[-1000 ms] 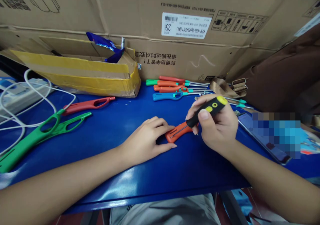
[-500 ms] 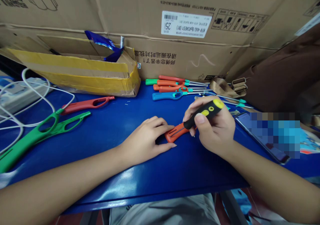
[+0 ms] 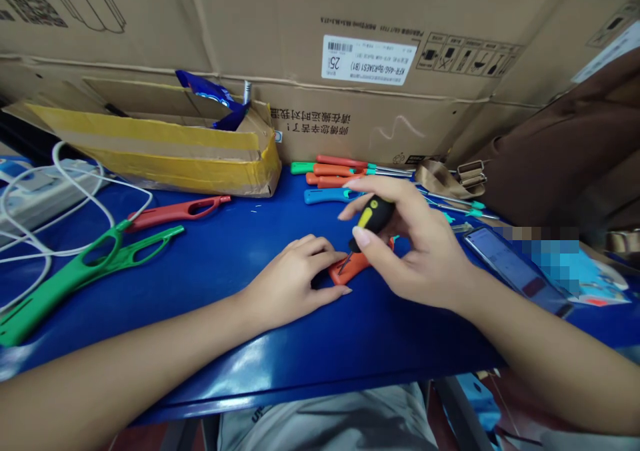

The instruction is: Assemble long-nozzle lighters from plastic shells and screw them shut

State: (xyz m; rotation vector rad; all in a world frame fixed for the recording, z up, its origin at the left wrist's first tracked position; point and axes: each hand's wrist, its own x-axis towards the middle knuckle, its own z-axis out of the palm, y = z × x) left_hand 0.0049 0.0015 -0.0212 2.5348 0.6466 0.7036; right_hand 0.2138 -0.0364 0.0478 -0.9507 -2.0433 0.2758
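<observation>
An orange long-reach lighter (image 3: 346, 272) lies on the blue table (image 3: 280, 364), its far part hidden behind my right hand. My left hand (image 3: 300, 274) rests on the table with its fingers and thumb closed around the lighter's near end. A black-and-yellow screwdriver (image 3: 374, 217) is held in my right hand (image 3: 413, 244), thumb on one side of the handle and fingers on the other. The handle is tilted, and the thin shaft reaches down to the slot area of the lighter's orange body.
Several lighters (image 3: 333, 196) lie in a row behind my hands. At left are green casing halves (image 3: 75, 271), a red casing (image 3: 170, 212), white cables (image 3: 50, 254) and a power strip. A taped carton (image 3: 200, 167) stands behind, a phone (image 3: 505, 261) lies right.
My right hand has raised the screwdriver's handle from a low slant to a steeper tilt, and its grip has shifted. The left hand stays on the lighter.
</observation>
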